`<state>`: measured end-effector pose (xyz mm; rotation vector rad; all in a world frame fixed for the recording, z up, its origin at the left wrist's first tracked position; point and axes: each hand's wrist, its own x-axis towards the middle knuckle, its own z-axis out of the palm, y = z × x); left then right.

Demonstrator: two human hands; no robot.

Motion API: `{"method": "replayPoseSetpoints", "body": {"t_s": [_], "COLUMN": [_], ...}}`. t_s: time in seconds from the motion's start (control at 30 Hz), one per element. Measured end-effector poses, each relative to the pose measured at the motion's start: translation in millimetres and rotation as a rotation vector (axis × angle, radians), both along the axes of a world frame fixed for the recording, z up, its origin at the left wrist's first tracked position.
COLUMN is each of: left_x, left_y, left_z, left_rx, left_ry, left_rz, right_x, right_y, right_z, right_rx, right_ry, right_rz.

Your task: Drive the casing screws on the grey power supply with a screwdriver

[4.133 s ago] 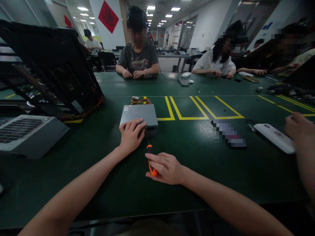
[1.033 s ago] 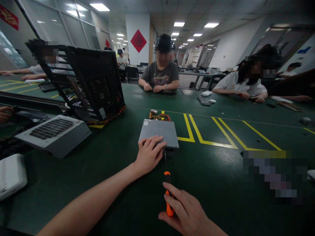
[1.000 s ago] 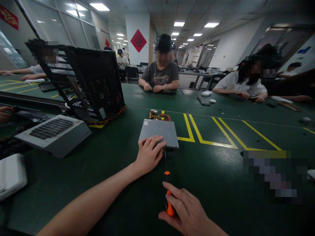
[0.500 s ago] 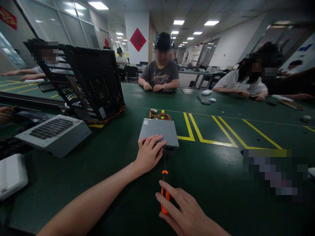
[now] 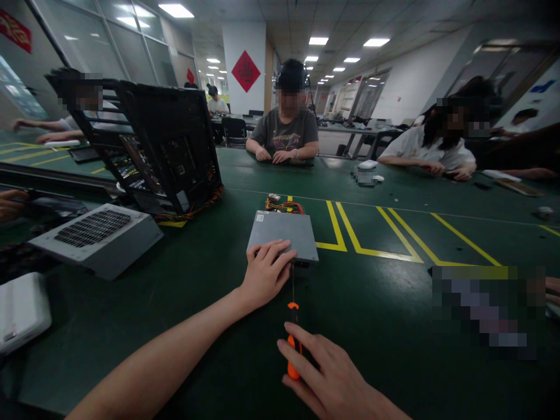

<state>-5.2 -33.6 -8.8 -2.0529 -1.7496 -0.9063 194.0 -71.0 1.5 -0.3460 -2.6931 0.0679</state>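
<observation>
We've the screwdriver (image 5: 293, 312) pinched in our R hand (image 5: 330, 370), long axis fwd to near edge of gray PSU (image 5: 286, 226) on the table (image 5: 394, 315), our nearer L hand (image 5: 266, 277) on top w/ fingers spread, tip contact unclear.

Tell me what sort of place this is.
Probably a shared electronics workroom: people are at a long green table marked with yellow tape, a black computer case rests on it, and the right hand holds a screwdriver at a grey metal box.
</observation>
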Motion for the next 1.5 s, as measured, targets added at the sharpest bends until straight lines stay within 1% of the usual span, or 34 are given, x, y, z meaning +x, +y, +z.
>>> {"method": "replayPoseSetpoints", "body": {"t_s": [0.13, 0.23, 0.37, 0.5, 0.7, 0.8, 0.9, 1.07, 1.2, 1.27, 1.33, 1.4, 1.5], "left_x": [0, 0, 0, 1, 0, 0, 0, 1, 0, 0, 0, 1, 1], "left_y": [-1, -1, 0, 1, 0, 0, 0, 0, 0, 1, 1, 0, 0], "left_z": [0.9, 1.0, -0.5, -1.0, 0.4, 0.0, -0.6, -0.4, -0.2, -0.3, -0.5, -0.7, -0.8], "left_rx": [0.001, -0.002, -0.004, 0.002, -0.003, -0.005, -0.002, 0.002, 0.000, 0.000, 0.000, 0.000, 0.007], "left_ry": [0.011, 0.004, -0.007, -0.010, 0.000, 0.002, 0.004, 0.000, 0.003, 0.009, 0.012, 0.012, 0.011], "left_rz": [0.004, -0.001, -0.007, -0.003, 0.002, -0.001, 0.006, 0.005, -0.003, -0.004, -0.004, -0.004, -0.001], "right_x": [-1, 0, 3, 2, 1, 2, 3, 2, 2, 2, 2, 1, -1], "right_y": [3, 4, 2, 1, 3, 3, 3, 3, 2, 2, 0, -2, -7], "right_z": [-8.5, -12.6, -6.5, -1.5, -8.6, -11.2, -9.7, -4.3, -9.5, -15.0, -20.0, -23.1, -24.3], "right_rx": [-0.013, -0.030, -0.047, -0.001, -0.014, -0.038, -0.030, 0.010, -0.007, -0.052, -0.158, -0.329, -0.665], "right_ry": [0.097, 0.141, 0.082, 0.022, 0.118, 0.138, 0.116, 0.082, 0.150, 0.185, 0.220, 0.250, 0.291], "right_rz": [0.019, 0.008, -0.009, 0.000, 0.023, -0.003, -0.023, -0.014, -0.036, -0.061, -0.103, -0.165, -0.267]}}
